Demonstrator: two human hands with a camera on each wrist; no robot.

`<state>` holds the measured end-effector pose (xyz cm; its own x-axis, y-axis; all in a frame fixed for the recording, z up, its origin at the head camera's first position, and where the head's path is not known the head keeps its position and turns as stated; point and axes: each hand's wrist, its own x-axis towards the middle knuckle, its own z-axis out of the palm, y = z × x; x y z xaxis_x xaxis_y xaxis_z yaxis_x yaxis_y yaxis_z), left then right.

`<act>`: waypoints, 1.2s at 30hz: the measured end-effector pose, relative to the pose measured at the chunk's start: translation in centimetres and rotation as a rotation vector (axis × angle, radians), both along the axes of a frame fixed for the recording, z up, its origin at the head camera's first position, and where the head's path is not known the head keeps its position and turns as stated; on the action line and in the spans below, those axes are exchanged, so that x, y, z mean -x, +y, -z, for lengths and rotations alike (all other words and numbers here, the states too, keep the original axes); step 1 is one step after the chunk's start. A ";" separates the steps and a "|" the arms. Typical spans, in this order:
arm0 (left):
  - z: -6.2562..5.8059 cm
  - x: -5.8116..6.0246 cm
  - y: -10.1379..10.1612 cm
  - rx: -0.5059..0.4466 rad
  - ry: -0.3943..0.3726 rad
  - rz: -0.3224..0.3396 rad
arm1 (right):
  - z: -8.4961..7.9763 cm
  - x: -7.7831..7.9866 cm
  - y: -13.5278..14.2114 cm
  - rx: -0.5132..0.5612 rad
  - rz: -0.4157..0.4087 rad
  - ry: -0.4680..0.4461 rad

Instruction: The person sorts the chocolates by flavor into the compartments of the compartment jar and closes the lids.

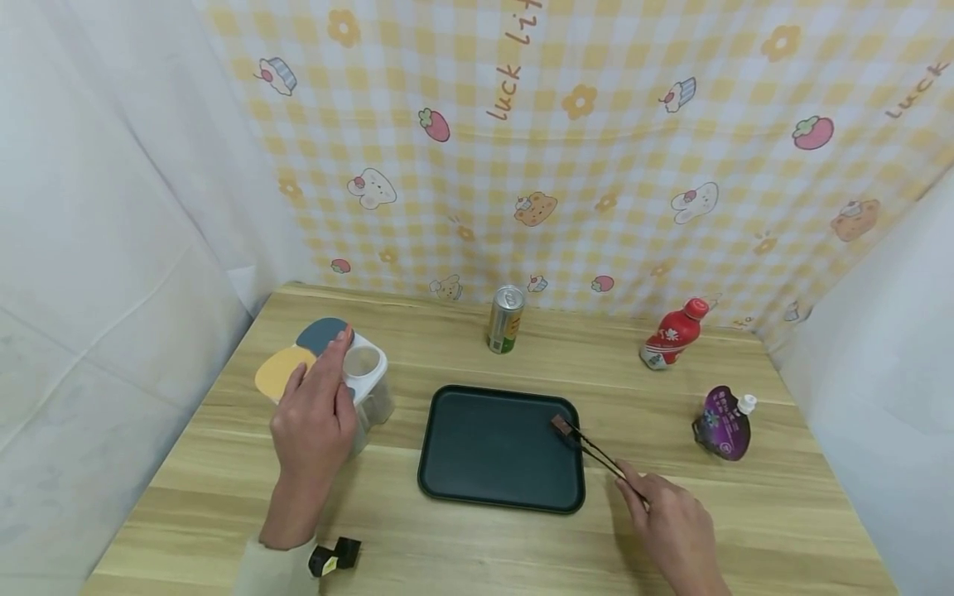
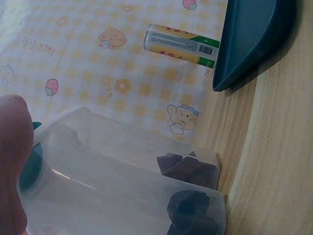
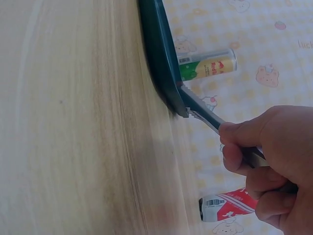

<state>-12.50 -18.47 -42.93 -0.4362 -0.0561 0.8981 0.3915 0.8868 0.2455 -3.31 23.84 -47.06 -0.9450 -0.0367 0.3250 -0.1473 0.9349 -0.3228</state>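
Note:
My left hand lies with straight fingers over the top of a clear compartment box with a white rim. Blue-grey and yellow lids stick out beside the hand, and one round opening is uncovered. Inside the box, the left wrist view shows dark brown chunks at the bottom of separate compartments. My right hand grips slim tongs. At their tips is a small brown block, over the right side of a dark green tray. Whether the block touches the tray, I cannot tell.
A drink can stands behind the tray. To the right are a red bottle and, nearer, a purple spouted pouch. A yellow checked cloth hangs along the back of the wooden table.

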 end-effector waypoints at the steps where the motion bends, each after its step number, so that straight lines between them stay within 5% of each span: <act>1: 0.0 0.0 0.0 0.001 -0.002 0.001 | 0.1 0.0 0.0 0.001 -0.002 0.001; 29: 0.0 0.0 0.0 0.007 0.000 -0.007 | -0.5 1.0 -1.2 0.078 -0.158 0.243; 36: 0.1 0.0 -0.1 0.004 -0.005 -0.007 | -1.5 1.5 -1.9 0.085 -0.164 0.220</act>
